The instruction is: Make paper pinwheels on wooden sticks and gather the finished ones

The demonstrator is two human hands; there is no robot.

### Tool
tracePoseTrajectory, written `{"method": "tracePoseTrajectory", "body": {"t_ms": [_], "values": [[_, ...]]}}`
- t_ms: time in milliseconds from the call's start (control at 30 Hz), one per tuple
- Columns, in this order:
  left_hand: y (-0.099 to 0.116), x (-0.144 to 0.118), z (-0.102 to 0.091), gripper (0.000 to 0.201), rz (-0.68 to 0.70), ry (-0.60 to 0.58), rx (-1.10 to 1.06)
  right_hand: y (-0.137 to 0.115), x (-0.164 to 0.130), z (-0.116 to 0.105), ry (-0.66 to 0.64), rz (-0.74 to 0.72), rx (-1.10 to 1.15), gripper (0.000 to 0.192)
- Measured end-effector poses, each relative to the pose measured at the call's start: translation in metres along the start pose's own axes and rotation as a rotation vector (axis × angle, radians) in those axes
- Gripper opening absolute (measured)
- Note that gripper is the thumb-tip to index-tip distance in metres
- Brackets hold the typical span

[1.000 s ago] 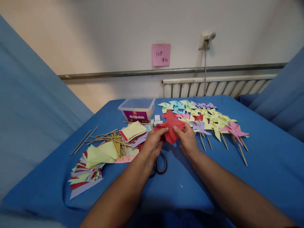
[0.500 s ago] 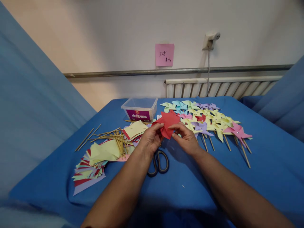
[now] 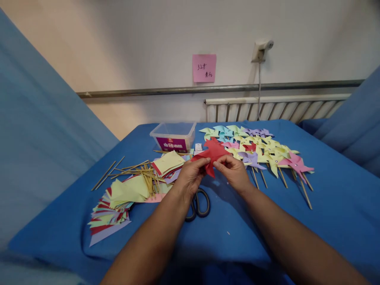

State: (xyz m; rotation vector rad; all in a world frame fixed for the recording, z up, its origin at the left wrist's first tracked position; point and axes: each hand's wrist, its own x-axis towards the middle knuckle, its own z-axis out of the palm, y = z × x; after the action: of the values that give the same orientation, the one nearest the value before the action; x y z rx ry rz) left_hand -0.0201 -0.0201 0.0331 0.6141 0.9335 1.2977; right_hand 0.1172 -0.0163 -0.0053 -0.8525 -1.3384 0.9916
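Observation:
Both hands hold a red paper pinwheel [image 3: 215,149] above the middle of the table, its points folded toward the centre. My left hand [image 3: 193,174] pinches it from the left, thumb near the middle. On the other side my right hand [image 3: 233,171] grips a folded corner between thumb and finger. No stick shows on this piece. Below my left hand lie scissors [image 3: 203,202], black handles toward me, blades hidden under the hand. Behind the red paper are small white boxes [image 3: 198,148].
Finished pinwheels [image 3: 268,152] on sticks spread over the right side. At left lie loose sticks [image 3: 130,169], a stack of yellow and red paper [image 3: 168,162] and a fanned paper pile [image 3: 108,213]. A clear plastic tub [image 3: 175,136] stands behind, near the wall and radiator [image 3: 279,107].
Another part of the red paper has been folded inward, so it now looks more like a pinwheel. My right hand's thumb and finger have moved in closer to the centre.

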Motion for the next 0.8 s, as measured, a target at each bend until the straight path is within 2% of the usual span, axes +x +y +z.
{"method": "tracePoseTrajectory", "body": {"t_ms": [333,800], "values": [[-0.0051,0.0015,-0.0020,0.028,-0.004,-0.034,0.063,0.0037,0.0031,-0.0022,0.097,-0.011,-0.074,0.031],[-0.0061,-0.0007,-0.0002,0.026,0.011,-0.050,0.078,0.0056,0.0031,-0.0021,0.100,0.025,-0.098,0.030]]}}
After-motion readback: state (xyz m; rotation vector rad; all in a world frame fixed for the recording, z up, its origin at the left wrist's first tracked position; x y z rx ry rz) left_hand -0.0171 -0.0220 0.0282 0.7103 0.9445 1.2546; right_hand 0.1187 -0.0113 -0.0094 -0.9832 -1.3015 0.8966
